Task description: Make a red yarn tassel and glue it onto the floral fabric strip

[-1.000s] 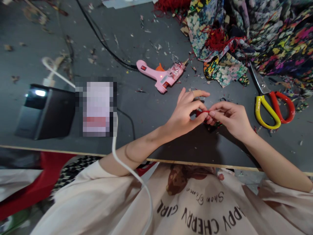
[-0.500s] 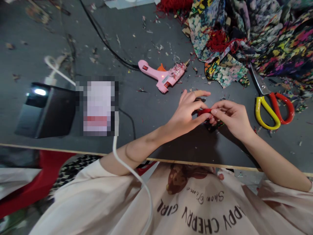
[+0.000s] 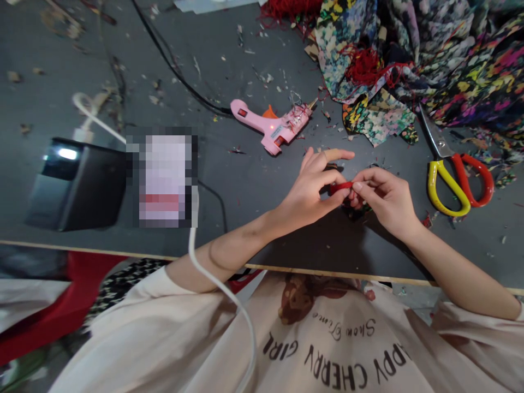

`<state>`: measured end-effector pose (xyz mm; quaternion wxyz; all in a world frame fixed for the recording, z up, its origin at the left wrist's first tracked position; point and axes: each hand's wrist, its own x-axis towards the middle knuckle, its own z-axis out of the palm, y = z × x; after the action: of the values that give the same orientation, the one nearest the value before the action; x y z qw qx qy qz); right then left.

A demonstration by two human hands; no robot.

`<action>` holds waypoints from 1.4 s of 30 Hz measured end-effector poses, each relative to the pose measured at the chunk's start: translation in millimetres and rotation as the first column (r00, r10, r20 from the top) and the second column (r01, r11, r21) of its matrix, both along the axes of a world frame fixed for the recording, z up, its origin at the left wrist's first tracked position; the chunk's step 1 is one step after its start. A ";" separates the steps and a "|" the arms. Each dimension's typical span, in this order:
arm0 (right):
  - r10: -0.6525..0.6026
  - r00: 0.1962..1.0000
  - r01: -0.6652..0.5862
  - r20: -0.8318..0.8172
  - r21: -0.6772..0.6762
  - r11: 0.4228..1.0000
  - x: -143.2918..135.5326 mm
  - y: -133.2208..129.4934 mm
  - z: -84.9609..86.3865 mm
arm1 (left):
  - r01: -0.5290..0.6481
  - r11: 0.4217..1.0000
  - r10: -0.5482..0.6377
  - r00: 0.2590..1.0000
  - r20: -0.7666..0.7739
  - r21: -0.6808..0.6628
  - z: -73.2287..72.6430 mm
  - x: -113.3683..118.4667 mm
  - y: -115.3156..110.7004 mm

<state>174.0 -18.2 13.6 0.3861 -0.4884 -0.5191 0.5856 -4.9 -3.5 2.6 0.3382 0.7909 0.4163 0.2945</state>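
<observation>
Between my two hands, over the grey table, is a narrow red strip (image 3: 340, 186), perhaps cord or ribbon. My left hand (image 3: 315, 183) pinches its left part between thumb and forefinger, the other fingers stretched away. At its right end my right hand (image 3: 382, 196) grips it with thumb and fingertips, the remaining fingers curled under. Something dark and patterned shows beneath the fingers, mostly hidden. Beyond my left hand lies a pink glue gun (image 3: 273, 126) with its light on. Scissors (image 3: 448, 164) with one yellow and one red handle rest to the right of my right hand.
Floral fabric (image 3: 409, 54) with tangled red threads (image 3: 364, 65) is heaped at the back right. A black box-like device (image 3: 77, 183) and a blurred-out phone-like item (image 3: 164, 180) stand on the left. A white cable (image 3: 221, 284) runs over my left forearm. Scraps litter the table.
My left thumb has shifted slightly along the red strip, so more of the strip shows. Both hands stay in nearly the same place.
</observation>
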 end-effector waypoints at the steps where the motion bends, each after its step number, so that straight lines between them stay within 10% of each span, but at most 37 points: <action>1: -0.001 1.000 0.001 -0.005 -0.004 1.000 0.1 0.1 0.0 | 0.001 1.000 -0.001 1.000 0.007 0.000 0.1 0.0 -0.1; 21: 0.012 0.999 -0.021 0.047 0.179 0.984 3.8 -1.0 -3.4 | 0.027 0.998 -0.023 0.997 0.072 -0.051 0.6 0.0 -1.1; 42: -0.150 0.953 -0.086 0.262 0.710 0.699 5.7 -7.1 -18.1 | 0.080 0.997 -0.079 0.994 0.080 -0.013 -4.1 0.3 -2.6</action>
<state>179.8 -25.3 -4.6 0.4718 -0.3925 -0.7488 0.2502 -4.6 -6.1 -1.5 0.3724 0.7918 0.3730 0.3087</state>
